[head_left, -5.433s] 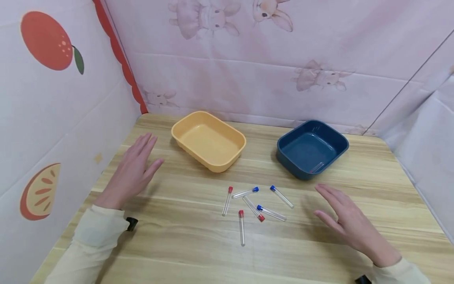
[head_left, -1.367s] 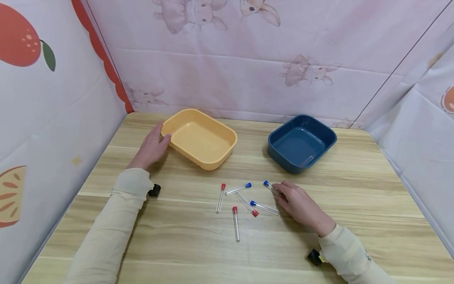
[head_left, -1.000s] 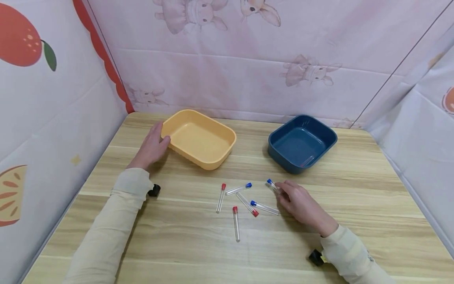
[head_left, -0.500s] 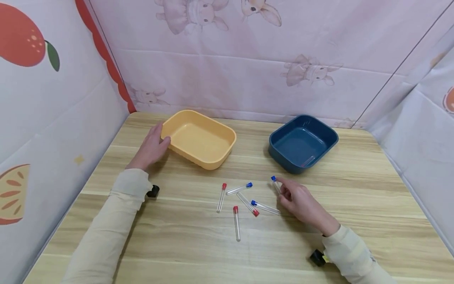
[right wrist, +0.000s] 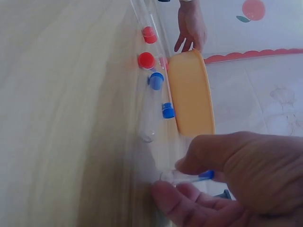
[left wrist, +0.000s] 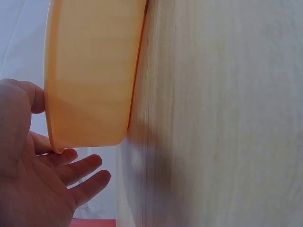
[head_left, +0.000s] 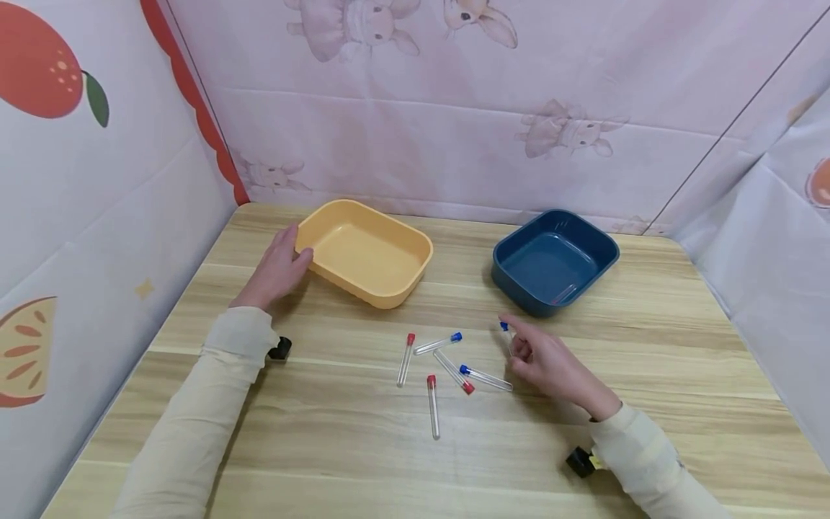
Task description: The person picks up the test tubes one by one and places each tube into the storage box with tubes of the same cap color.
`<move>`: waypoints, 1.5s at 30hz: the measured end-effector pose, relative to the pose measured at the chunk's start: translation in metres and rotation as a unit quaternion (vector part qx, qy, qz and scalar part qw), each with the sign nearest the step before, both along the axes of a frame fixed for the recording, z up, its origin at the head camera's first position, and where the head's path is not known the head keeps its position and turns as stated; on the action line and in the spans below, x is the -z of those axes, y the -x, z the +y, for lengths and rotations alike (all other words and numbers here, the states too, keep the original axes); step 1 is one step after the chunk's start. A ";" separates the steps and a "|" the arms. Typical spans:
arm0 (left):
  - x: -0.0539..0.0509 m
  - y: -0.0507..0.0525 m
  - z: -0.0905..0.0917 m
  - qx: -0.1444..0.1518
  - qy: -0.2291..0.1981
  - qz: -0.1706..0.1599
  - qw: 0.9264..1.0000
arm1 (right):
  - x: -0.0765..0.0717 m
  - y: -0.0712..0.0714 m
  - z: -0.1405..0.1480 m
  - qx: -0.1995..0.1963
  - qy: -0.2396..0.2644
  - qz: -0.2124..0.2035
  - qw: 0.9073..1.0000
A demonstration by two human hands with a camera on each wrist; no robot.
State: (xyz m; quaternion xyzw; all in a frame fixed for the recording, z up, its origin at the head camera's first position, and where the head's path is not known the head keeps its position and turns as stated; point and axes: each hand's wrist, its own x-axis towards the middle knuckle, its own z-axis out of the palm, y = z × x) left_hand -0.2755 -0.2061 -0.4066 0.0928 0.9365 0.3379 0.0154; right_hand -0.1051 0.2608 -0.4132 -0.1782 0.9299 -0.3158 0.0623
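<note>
My left hand (head_left: 274, 272) grips the left corner of a yellow plastic bin (head_left: 405, 283). In the left wrist view its thumb and index finger touch the rim while the other fingers extend. My right hand (head_left: 551, 364) pinches a clear, blue-capped test tube (right wrist: 182, 177), its lower end between thumb and fingers. In the head view that tube's blue cap (head_left: 504, 326) shows by the index finger, the rest mostly hidden. Left of this hand lie several capped test tubes, including a blue-capped tube (head_left: 489, 379) and a red-capped tube (head_left: 433, 411).
A dark blue bin (head_left: 509, 285) stands behind my right hand, with a red-capped tube (head_left: 563, 294) inside. The wooden table (head_left: 337, 447) meets printed cloth walls (head_left: 415, 144) at the back and sides.
My left hand has come to the yellow bin's corner. My right hand has taken hold of a blue-capped tube from the table and turned it more upright, shifting it slightly toward the blue bin.
</note>
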 end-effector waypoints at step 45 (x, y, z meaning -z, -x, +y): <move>0.001 -0.003 -0.003 0.015 0.007 -0.003 1.000 | -0.001 0.028 -0.002 -0.054 -0.049 -0.059 0.996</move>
